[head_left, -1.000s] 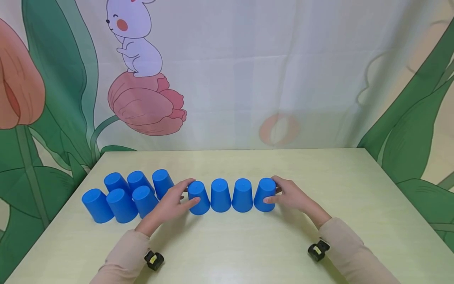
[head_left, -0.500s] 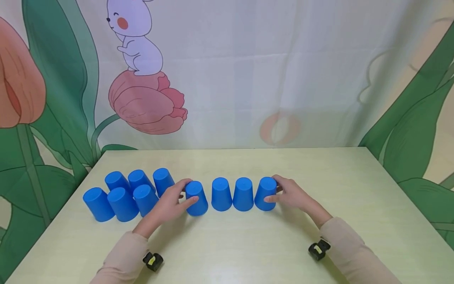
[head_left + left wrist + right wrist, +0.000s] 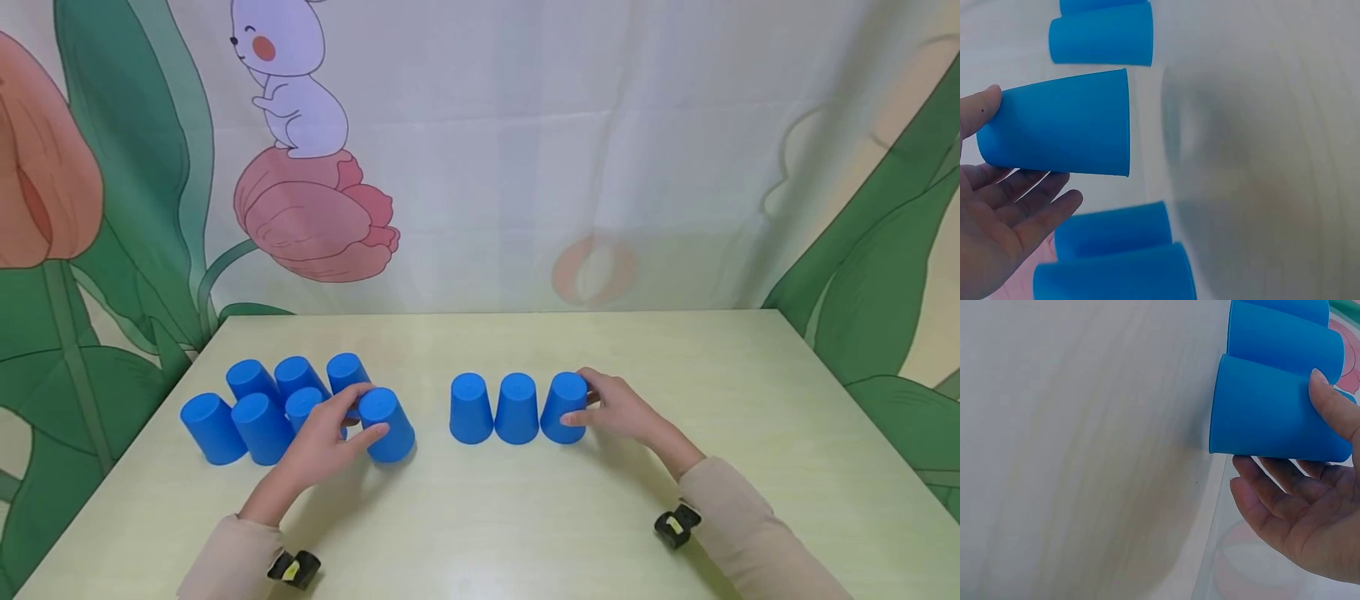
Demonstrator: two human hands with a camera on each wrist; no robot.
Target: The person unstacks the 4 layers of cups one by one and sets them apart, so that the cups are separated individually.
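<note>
My left hand point(image 3: 326, 437) pinches an upside-down blue plastic cup point(image 3: 387, 427) between thumb and fingers, close over the table. In the left wrist view the thumb lies on one side of this cup point(image 3: 1060, 125), with the fingers along the other. Farther right, my right hand point(image 3: 621, 408) grips another upside-down blue cup point(image 3: 562, 408), the right end of a short row. Two more cups, a middle one point(image 3: 517, 408) and a left one point(image 3: 470, 408), stand close beside it. The right wrist view shows the thumb across the gripped cup point(image 3: 1272, 412) and fingers beneath.
Several more inverted blue cups stand in two rows at the left, including a front one point(image 3: 213, 429) and a back one point(image 3: 347, 371). My left hand partly covers the group. Behind the pale wooden table point(image 3: 525, 517) hangs a printed curtain point(image 3: 480, 167).
My left hand has drawn its cup leftward, away from the other row cups, toward the left group. A gap has opened in the row. My right hand stays on its cup.
</note>
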